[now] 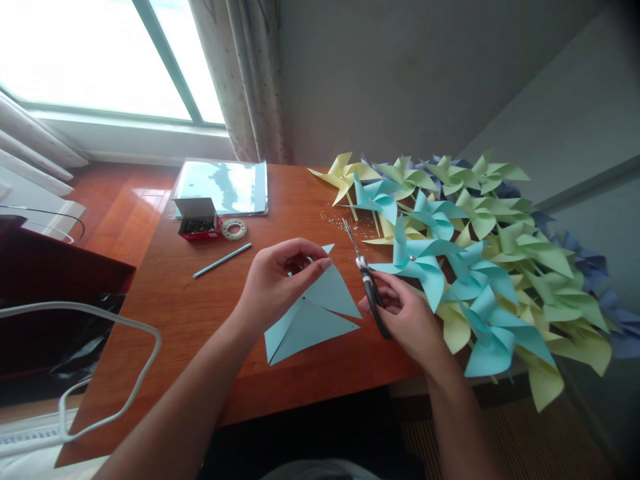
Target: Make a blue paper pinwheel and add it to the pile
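My left hand (285,277) pinches the upper part of a light blue paper sheet (307,333) slit in from its corners. A small dark dot marks the paper near its middle, and part of the sheet is hidden under my fingers. In my right hand (403,310) are needle-nose pliers (371,293) with dark handles, their thin metal jaws pointing up and away over the table. The pliers are beside the paper's right edge, apart from it. Just beyond my right hand lies a finished light blue paper pinwheel (413,259).
Many blue, green, yellow and purple pinwheels (480,213) crowd the table's right side. Small bits (333,223) are scattered near them. At the left are a light blue stick (223,260), a tape roll (234,229), an open red box (199,227) and packed blue sheets (220,183).
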The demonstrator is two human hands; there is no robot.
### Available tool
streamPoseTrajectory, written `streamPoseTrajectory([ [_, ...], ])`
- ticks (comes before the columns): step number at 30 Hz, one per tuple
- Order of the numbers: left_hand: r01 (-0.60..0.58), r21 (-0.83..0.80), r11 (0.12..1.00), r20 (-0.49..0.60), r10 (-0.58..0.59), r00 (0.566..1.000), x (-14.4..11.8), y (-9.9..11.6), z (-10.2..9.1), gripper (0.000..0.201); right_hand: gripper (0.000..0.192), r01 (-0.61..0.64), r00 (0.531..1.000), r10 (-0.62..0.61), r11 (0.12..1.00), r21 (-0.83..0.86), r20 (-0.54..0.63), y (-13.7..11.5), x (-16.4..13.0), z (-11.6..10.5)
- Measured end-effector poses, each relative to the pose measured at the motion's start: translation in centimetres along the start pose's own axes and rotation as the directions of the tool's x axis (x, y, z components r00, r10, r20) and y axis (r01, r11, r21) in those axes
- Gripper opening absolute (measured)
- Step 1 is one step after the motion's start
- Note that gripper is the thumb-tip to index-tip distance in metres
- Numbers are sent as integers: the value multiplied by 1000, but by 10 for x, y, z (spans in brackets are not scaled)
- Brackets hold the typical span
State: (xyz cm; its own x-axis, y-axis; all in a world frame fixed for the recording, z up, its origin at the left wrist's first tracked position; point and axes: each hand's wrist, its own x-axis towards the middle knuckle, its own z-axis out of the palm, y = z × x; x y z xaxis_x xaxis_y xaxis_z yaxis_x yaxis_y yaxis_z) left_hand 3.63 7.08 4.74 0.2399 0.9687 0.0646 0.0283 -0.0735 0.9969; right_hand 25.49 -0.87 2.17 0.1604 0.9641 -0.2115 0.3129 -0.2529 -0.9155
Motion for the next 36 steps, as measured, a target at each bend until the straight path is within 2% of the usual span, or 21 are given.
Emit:
streamPoseTrajectory([
  [4, 9, 15, 1000, 13, -9, 1000, 1, 0, 0, 16, 53, 82, 995, -92, 970, -230, -33, -4, -2, 1],
  [9, 3, 31, 1000, 12, -3, 1000, 0, 3, 1, 13, 49, 180, 970, -240, 818, -546, -38, -9, -5, 0],
  [14, -6, 38, 999, 15, 6, 1000, 0, 2, 0, 14, 48, 218, 955, -296, 685, -695, 8, -9, -5, -2],
  [26, 10, 10, 1000, 22, -11, 1000, 0, -1, 0, 16, 51, 137, 984, -159, 416, -899, 77, -24, -7, 4],
  [36, 0, 6, 1000, 21, 0, 1000, 0, -2, -1, 16, 47, 50, 994, -111, 310, -949, 16, -29, -10, 9],
])
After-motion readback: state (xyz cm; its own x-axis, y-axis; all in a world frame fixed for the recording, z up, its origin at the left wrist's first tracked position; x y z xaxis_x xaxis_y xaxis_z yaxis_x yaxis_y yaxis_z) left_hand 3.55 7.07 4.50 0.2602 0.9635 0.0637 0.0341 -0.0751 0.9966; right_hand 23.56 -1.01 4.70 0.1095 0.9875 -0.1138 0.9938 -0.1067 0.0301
